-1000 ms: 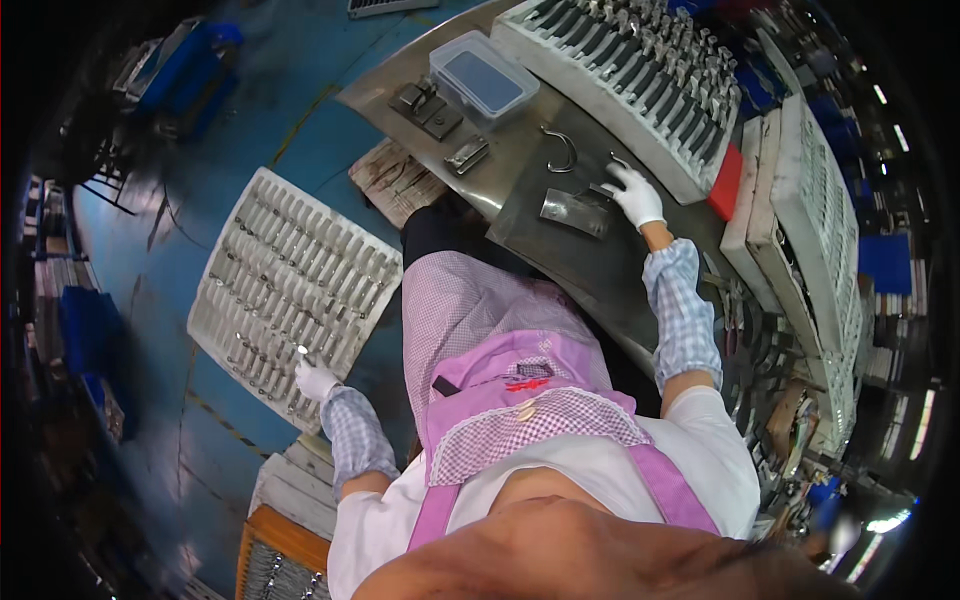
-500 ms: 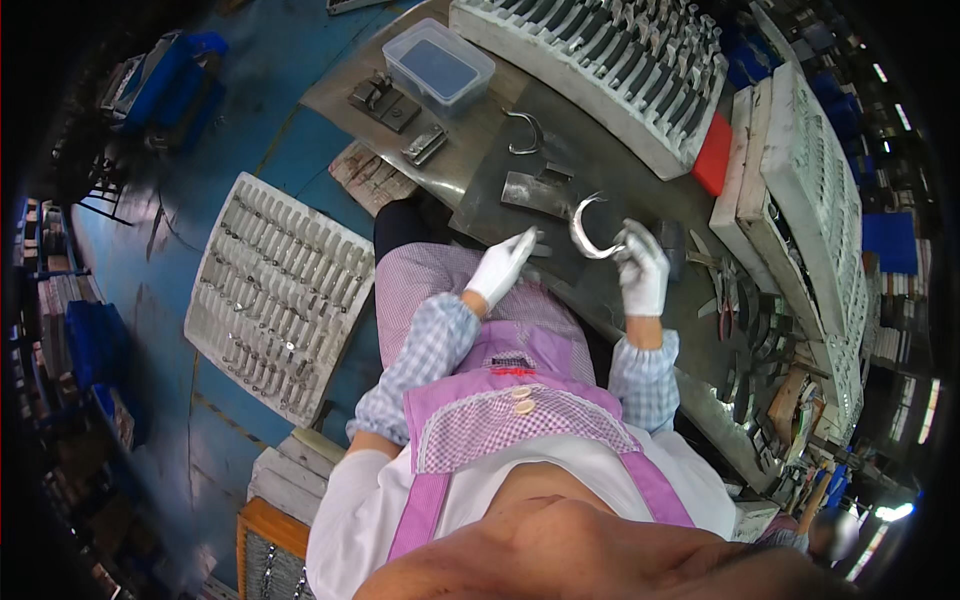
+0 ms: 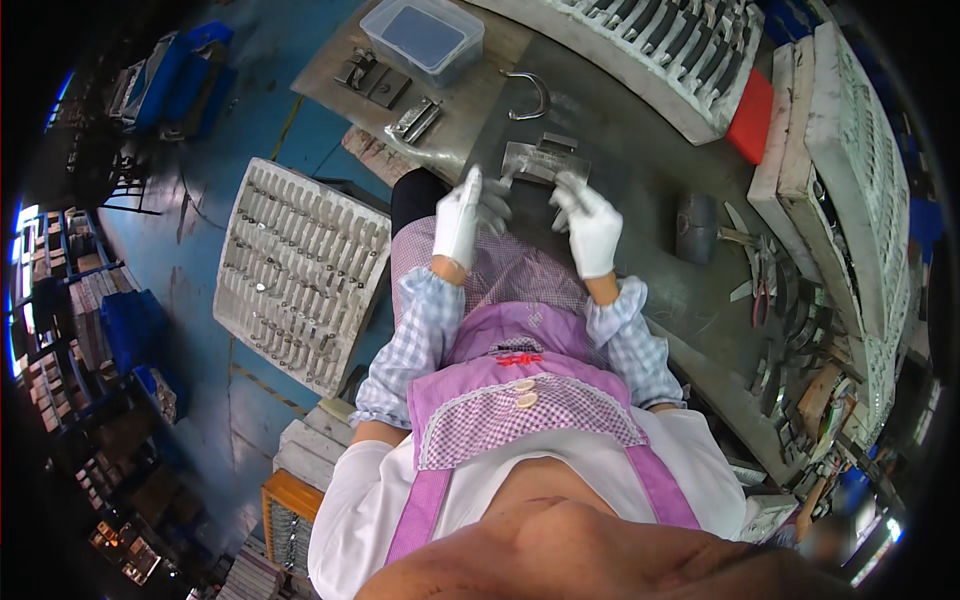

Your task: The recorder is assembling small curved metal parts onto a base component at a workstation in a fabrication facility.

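My two white-gloved hands are held above my lap at the near edge of the metal-topped table. My left hand [image 3: 460,222] has its thumb raised and its fingers apart, blurred by motion; I see nothing in it. Level with it, my right hand [image 3: 592,228] has bent fingers drawn together beside a small metal block [image 3: 532,163]. What those fingers hold, if anything, cannot be made out. The shiny curved metal piece seen earlier does not show clearly. Another curved metal handle [image 3: 541,92] lies farther back on the table.
A clear plastic box [image 3: 425,40] and two metal fixtures [image 3: 372,78] stand at the back left. A mallet [image 3: 697,228] and pliers [image 3: 762,295] lie to the right, near stacked white trays [image 3: 830,190]. A tray of metal parts [image 3: 300,275] stands left of me.
The curved metal piece has gone from clear view at my right hand. My right hand has moved left, toward the block; my left hand has shifted left. The view has shifted too.
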Demonstrator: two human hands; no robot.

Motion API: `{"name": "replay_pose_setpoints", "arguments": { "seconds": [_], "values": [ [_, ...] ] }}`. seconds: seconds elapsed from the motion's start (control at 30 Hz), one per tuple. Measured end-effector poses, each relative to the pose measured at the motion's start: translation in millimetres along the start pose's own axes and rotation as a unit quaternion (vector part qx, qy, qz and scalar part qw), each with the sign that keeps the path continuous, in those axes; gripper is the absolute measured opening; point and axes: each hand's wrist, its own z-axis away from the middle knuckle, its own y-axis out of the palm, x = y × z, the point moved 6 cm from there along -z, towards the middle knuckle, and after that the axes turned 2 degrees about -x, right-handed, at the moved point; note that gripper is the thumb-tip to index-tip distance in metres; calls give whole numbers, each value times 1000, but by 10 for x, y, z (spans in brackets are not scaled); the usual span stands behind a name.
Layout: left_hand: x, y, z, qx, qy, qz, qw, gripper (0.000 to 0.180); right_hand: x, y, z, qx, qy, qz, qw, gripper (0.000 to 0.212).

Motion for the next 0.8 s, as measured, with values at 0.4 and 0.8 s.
{"name": "replay_pose_setpoints", "arguments": {
  "seconds": [0.4, 0.8],
  "values": [
    [-50, 207, -305, -186, 239, -296, 906, 32, -398, -368, -326, -107, -136, 122, 977, 17],
    [-77, 234, -516, -131, 201, -249, 939, 34, -311, -366, -444, -71, -189, 125, 971, 24]
  ]
}}
